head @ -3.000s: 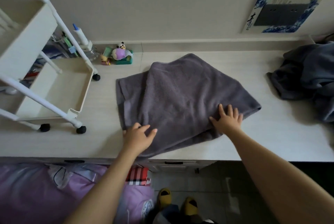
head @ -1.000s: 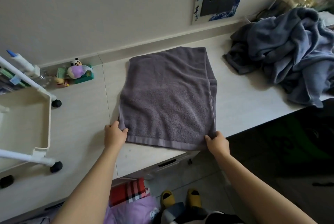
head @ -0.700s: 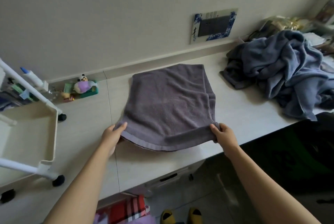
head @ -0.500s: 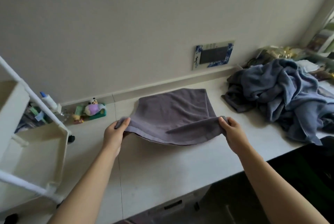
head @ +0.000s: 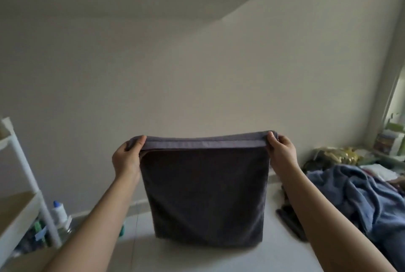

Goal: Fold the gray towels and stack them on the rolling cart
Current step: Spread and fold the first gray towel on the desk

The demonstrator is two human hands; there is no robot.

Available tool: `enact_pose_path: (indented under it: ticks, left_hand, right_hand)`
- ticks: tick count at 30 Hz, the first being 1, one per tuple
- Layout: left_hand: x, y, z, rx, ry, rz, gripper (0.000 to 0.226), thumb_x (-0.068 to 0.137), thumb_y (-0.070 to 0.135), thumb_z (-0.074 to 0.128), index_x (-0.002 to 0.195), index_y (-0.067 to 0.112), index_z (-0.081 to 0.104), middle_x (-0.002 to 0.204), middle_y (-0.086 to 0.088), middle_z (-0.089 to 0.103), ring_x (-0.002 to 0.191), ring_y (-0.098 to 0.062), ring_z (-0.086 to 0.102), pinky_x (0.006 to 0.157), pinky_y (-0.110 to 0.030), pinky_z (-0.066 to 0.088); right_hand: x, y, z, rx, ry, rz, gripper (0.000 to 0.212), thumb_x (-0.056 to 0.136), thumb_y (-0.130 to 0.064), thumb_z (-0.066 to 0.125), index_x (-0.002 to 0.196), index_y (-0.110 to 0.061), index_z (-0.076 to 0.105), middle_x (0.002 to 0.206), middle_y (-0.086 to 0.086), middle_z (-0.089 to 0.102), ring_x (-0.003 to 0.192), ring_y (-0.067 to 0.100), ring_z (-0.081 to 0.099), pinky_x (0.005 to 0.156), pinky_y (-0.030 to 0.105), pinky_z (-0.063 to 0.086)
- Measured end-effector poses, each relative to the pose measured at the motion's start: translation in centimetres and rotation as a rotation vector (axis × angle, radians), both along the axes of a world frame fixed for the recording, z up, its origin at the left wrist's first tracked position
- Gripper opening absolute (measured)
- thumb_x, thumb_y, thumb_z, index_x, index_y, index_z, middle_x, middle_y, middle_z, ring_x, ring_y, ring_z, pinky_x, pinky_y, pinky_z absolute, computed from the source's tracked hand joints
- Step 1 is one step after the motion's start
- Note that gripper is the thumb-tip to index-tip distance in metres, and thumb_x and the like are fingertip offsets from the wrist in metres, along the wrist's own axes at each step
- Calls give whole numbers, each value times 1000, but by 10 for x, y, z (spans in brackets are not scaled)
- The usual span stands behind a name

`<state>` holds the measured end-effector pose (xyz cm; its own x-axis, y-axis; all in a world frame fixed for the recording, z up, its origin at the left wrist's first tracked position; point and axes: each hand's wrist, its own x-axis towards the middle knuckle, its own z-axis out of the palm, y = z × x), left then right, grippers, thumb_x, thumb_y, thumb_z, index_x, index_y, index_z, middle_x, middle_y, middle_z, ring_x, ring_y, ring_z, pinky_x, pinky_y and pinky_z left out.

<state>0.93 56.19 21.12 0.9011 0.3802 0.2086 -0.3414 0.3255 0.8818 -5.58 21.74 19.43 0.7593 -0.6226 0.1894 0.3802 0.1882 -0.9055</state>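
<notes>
Holding the folded gray towel (head: 205, 195) up off the white table (head: 197, 258), hanging like a curtain from its top edge. Gripping one top corner with the left hand (head: 127, 157) and the other with the right hand (head: 281, 153), fingers curled shut over the hem on both sides, thumbs pinching from the near side. Top edge running flat left-to-right between the two hands, rest of the cloth dropping straight down, bottom fold just about brushing the table, hard to say if actually touching.

Sitting off to the left: the rolling cart (head: 24, 184), white posts and a cream shelf, much closer to the left hand than the right. So probably looking at either one more fold or a swing leftward onto that shelf, left hand leading. Guessing here, nothing more.

Lying on the right side of the table: a heap of bluish towels (head: 359, 197), not folded yet, well apart from the one being held. Plenty of the job left, judging by that pile.
</notes>
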Motion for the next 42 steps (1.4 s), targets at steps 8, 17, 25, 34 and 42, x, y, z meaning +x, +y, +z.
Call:
enact_pose_path:
  ticks: [8,17,25,34,42]
  left_hand:
    - [31,-30,81,13,-47,227,28,74,28,79,68,6,61,78,-4,64,70,-18,65,57,-20,57]
    - [41,-34,112,177,-125,438,31,76,36,74,69,11,58,73,2,59,76,-18,59,72,-32,53]
    - [38,-40,106,154,-89,468,21,87,23,64,99,7,54,100,-5,58,91,-16,56,80,-25,45]
    - [58,-42,107,19,-65,274,17,91,9,55,102,21,61,108,-2,60,99,-15,57,85,-30,49]
    - [108,-65,98,-62,47,173,31,93,-3,44,113,10,62,123,-11,59,99,-20,57,84,-28,49]
  right_hand:
    - [53,-24,82,47,-219,7,25,88,-12,64,68,-11,48,68,1,45,67,7,50,59,13,54]
    - [86,-43,131,-114,-222,-78,37,79,-25,74,63,-14,43,64,6,49,63,18,53,67,36,56]
    - [90,-44,123,-122,-189,-97,30,79,-18,74,73,-20,44,73,0,52,61,11,49,67,33,46]
    - [100,-51,122,-8,-176,28,10,85,-14,67,79,-21,65,77,-2,59,73,12,55,66,22,47]
    - [150,-52,108,223,-65,220,22,93,-7,55,114,-4,61,87,-2,61,76,9,58,85,27,53]
